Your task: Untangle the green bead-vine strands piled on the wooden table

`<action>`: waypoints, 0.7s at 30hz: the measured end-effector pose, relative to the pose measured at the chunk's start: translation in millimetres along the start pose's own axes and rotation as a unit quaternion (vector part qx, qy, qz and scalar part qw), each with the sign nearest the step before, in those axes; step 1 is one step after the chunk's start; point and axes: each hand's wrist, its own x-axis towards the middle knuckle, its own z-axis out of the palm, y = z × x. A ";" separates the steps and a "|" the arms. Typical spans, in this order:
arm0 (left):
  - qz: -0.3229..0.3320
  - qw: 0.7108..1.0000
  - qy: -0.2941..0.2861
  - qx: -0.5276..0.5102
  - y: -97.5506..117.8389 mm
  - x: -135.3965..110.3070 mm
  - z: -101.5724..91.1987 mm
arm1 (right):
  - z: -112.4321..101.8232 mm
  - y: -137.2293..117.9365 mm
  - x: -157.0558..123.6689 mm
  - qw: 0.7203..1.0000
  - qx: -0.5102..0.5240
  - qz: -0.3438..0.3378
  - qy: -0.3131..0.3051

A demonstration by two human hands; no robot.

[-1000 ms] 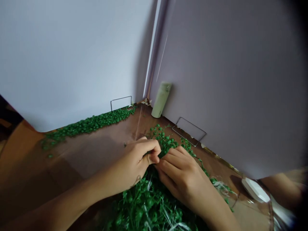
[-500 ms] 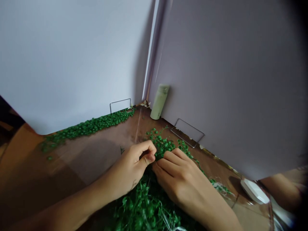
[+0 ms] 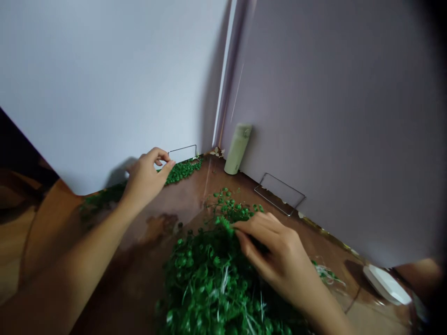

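A person's right hand (image 3: 275, 251) pinches its fingers into a heap of green artificial vine (image 3: 209, 284) on a brown bench (image 3: 174, 197), while the left hand (image 3: 145, 179), fingers loosely curled and holding nothing visible, hovers above a beaded strand (image 3: 181, 171) by the wall (image 3: 104, 93).

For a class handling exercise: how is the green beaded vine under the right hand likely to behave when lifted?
The green beaded vine will probably be floppy: its thin stems trail loosely over the brown surface and heap in a tangled mound under the right hand. It seems light for its bulk. Strands may snag, since they lie interlaced with white threads.
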 end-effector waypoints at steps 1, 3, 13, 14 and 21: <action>-0.010 1.000 0.007 0.021 -5.5 1.8 0.6 | 1.7 2.2 0.8 1.000 0.013 0.018 0.007; -0.014 0.999 0.021 0.048 -8.6 1.7 2.9 | 5.9 5.6 2.5 0.998 0.029 0.052 0.024; 0.338 0.925 -0.138 -0.106 68.5 -54.5 13.2 | 13.2 12.8 3.6 0.996 0.019 0.083 0.010; 0.346 0.920 -0.150 -0.107 72.2 -58.4 13.7 | 13.0 13.1 3.0 0.997 0.008 0.077 0.005; 0.347 0.911 -0.191 -0.116 72.5 -59.3 14.1 | 9.2 11.2 1.4 0.998 -0.034 0.053 -0.009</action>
